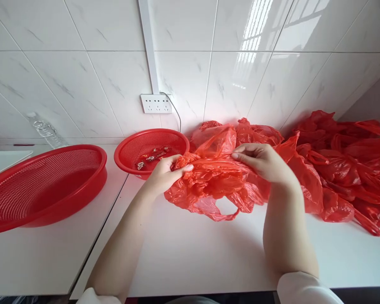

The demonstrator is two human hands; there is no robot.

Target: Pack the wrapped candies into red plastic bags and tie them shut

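My left hand (pixel 164 173) and my right hand (pixel 264 162) both pinch the top of one crumpled red plastic bag (pixel 215 181) a little above the white table (pixel 190 253). The bag's loop handles hang down toward the tabletop. Each hand has its fingers closed on the thin film, left at the bag's left end, right near its upper right edge. Just behind my left hand stands a small red perforated basket (pixel 129 147) with a few wrapped candies (pixel 152 157) inside.
A heap of more red plastic bags (pixel 345 164) lies at the right against the tiled wall. A large red perforated basket (pixel 44 185) sits on the left table. A clear plastic bottle (pixel 46 130) and a wall socket (pixel 156 104) are behind.
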